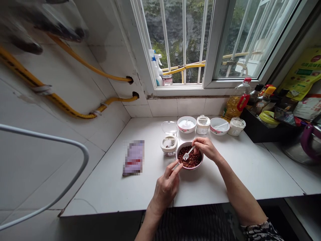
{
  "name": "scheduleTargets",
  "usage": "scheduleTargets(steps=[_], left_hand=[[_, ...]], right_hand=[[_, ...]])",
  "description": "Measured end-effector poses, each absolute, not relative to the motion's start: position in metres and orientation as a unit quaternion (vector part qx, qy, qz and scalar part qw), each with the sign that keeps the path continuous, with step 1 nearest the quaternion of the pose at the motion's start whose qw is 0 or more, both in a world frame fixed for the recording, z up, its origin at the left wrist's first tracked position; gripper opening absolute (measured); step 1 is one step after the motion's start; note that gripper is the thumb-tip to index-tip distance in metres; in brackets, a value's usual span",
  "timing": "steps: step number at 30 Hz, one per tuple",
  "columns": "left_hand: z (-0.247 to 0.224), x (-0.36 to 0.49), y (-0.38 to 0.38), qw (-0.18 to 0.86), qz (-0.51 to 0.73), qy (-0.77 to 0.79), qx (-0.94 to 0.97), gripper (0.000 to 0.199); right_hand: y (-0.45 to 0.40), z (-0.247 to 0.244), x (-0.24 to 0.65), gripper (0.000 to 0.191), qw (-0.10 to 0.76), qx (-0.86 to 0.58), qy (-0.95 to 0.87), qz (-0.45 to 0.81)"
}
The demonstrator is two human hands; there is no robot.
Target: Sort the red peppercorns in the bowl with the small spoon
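Observation:
A bowl [191,169] holding small dark red-brown pieces stands near the front of the white counter. My right hand [204,147] is closed on the handle of a small white spoon [186,156], whose scoop end rests over the pieces. At the bowl's left rim are the extended fingers of my left hand [167,184], apart from one another, holding nothing. Left of the bowl sits a lidded jar [169,144] with a few dark bits visible under its lid.
Behind are a bowl of white stuff [187,124], a jar [203,124], a bowl with a white utensil [215,129] and another jar [237,126]. An oil bottle [234,103] and black box [260,130] stand right; a blurred purple packet [134,157] lies left.

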State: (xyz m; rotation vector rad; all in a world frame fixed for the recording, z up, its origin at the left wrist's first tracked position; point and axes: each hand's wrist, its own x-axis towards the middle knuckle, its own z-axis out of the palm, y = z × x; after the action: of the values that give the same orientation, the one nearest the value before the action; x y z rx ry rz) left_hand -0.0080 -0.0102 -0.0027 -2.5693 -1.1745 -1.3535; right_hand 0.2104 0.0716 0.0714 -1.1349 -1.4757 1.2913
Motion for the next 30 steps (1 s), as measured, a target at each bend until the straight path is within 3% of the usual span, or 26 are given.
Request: scheduleTargets(steps=[30], left_hand=[[-0.0017,-0.0080,-0.0103,0.000,-0.434,-0.376,-0.819,0.055]], right_hand=[[0.0743,0.0663,0.2090,0.013,0.437,-0.467,-0.594,0.488]])
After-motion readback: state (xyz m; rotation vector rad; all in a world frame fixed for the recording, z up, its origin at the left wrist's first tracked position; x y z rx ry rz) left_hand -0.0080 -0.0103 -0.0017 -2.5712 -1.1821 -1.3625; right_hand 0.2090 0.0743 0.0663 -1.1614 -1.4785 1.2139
